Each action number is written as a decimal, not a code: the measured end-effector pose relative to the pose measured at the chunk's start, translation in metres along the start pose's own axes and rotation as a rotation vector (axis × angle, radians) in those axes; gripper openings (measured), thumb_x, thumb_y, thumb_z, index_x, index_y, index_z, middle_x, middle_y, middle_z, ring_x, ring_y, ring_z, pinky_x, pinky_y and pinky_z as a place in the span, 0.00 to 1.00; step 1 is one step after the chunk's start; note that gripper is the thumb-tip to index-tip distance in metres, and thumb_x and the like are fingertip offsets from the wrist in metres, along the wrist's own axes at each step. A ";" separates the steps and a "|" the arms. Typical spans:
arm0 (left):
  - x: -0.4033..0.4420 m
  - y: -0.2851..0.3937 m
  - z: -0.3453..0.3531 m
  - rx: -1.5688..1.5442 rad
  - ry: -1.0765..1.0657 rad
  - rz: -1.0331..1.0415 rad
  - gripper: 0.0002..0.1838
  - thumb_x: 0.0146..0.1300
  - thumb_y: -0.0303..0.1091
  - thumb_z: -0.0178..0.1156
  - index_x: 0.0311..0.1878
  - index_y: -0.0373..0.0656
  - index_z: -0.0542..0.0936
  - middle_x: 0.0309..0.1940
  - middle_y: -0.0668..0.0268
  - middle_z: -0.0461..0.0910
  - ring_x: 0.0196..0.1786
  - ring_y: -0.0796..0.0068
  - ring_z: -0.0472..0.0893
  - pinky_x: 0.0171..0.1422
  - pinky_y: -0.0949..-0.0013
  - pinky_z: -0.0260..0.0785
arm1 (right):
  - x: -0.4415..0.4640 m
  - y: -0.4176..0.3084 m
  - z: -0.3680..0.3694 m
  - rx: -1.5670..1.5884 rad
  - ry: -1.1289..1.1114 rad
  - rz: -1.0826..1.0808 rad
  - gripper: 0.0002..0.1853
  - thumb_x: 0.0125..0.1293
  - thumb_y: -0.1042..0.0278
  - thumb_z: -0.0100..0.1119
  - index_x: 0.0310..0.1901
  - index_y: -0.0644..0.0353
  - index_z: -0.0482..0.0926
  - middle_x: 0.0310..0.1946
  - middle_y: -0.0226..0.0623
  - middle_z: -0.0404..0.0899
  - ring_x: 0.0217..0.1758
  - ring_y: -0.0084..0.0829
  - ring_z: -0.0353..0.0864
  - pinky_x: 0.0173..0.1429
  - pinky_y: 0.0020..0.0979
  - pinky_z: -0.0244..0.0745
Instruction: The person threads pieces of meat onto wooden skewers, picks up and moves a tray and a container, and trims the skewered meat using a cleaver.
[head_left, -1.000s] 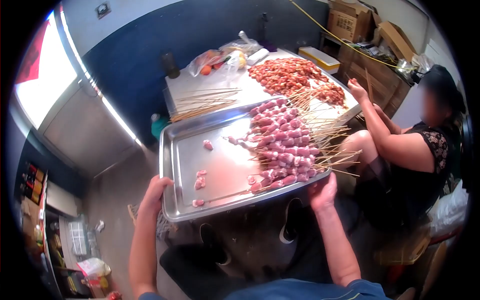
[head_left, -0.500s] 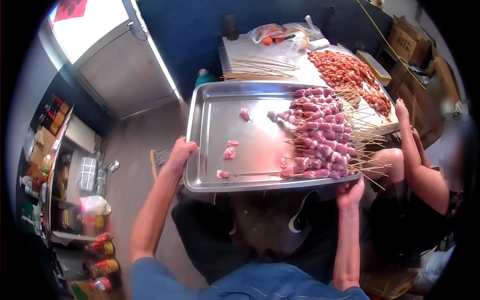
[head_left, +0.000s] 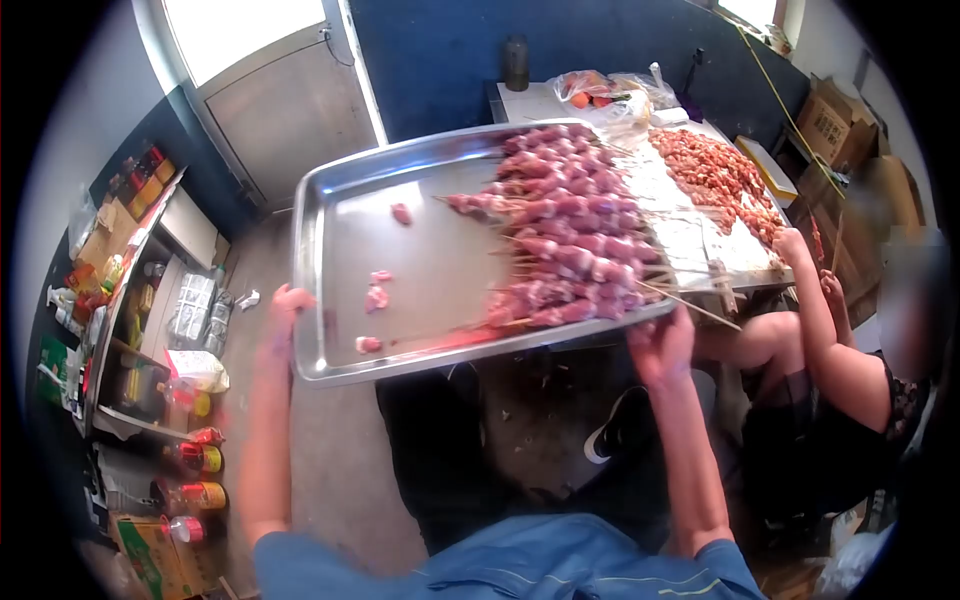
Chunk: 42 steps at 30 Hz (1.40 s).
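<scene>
A large metal tray (head_left: 420, 345) is held up between my two hands, its right end raised a little. My left hand (head_left: 292, 305) is closed on the tray's left edge. My right hand (head_left: 664, 340) grips the lower right corner, with its fingers partly hidden under the tray. Meat skewers (head_left: 575, 235) lie piled across the right half, their wooden sticks pointing right. A few loose meat pieces (head_left: 376, 298) rest on the bare left half, and reddish liquid shows along the near side.
On the table (head_left: 690, 262) behind are a heap of cut meat (head_left: 715, 175) and a plastic bag of produce (head_left: 600, 95). A co-worker's hand (head_left: 790, 245) is at its right side. Shelves with bottles (head_left: 190, 495) stand left; a door (head_left: 285, 120) is at the back.
Both hands have carried the tray leftward and tilted it, right end up. The view has shifted, and the tray now covers the loose sticks on the table. The co-worker's hand has lowered toward the meat.
</scene>
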<state>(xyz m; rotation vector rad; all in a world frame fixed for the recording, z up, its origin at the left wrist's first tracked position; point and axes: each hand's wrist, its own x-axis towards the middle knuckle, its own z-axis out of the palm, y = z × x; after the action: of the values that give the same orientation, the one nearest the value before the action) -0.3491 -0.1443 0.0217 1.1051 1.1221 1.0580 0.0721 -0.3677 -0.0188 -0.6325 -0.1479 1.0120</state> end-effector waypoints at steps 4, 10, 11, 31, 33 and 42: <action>-0.031 0.011 -0.074 -0.001 0.055 0.003 0.01 0.48 0.24 0.52 0.26 0.41 0.72 0.22 0.66 0.74 0.21 0.75 0.76 0.28 0.70 0.74 | 0.005 0.046 0.042 -0.017 -0.139 0.104 0.14 0.75 0.60 0.37 0.37 0.55 0.72 0.25 0.25 0.71 0.21 0.19 0.65 0.24 0.21 0.62; -0.074 0.016 -0.136 0.036 0.245 0.009 0.10 0.48 0.30 0.52 0.35 0.37 0.74 0.24 0.60 0.76 0.22 0.67 0.78 0.28 0.68 0.75 | 0.031 0.128 0.078 0.012 -0.225 0.340 0.13 0.75 0.60 0.38 0.39 0.54 0.73 0.29 0.26 0.75 0.26 0.20 0.70 0.27 0.21 0.63; -0.068 0.006 -0.162 0.045 0.254 -0.015 0.11 0.47 0.31 0.52 0.35 0.37 0.74 0.23 0.60 0.76 0.22 0.67 0.78 0.28 0.68 0.75 | 0.032 0.142 0.086 0.008 -0.201 0.364 0.13 0.75 0.60 0.37 0.40 0.54 0.73 0.29 0.25 0.75 0.26 0.21 0.70 0.27 0.22 0.63; 0.050 -0.143 -0.272 0.188 0.388 -0.149 0.09 0.42 0.25 0.55 0.31 0.41 0.73 0.21 0.71 0.71 0.21 0.78 0.70 0.24 0.74 0.63 | 0.104 0.327 0.010 0.116 0.048 0.688 0.14 0.69 0.55 0.47 0.42 0.54 0.77 0.31 0.29 0.79 0.24 0.23 0.70 0.24 0.21 0.64; 0.079 -0.172 -0.284 0.175 0.242 -0.208 0.11 0.43 0.24 0.58 0.33 0.43 0.71 0.22 0.71 0.69 0.21 0.77 0.70 0.25 0.74 0.64 | 0.108 0.329 0.007 0.114 0.121 0.689 0.13 0.68 0.55 0.48 0.40 0.53 0.77 0.27 0.28 0.77 0.24 0.22 0.70 0.24 0.22 0.63; 0.154 -0.219 -0.273 0.113 0.128 -0.187 0.16 0.44 0.23 0.53 0.40 0.34 0.74 0.27 0.61 0.78 0.25 0.68 0.80 0.31 0.65 0.78 | 0.127 0.347 -0.012 0.113 0.224 0.599 0.13 0.70 0.53 0.47 0.37 0.52 0.76 0.24 0.26 0.74 0.22 0.22 0.67 0.27 0.24 0.64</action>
<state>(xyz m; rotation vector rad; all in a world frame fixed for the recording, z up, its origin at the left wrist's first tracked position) -0.5838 0.0078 -0.2395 1.0095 1.3742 0.9378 -0.1124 -0.1395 -0.2432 -0.6977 0.3137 1.5007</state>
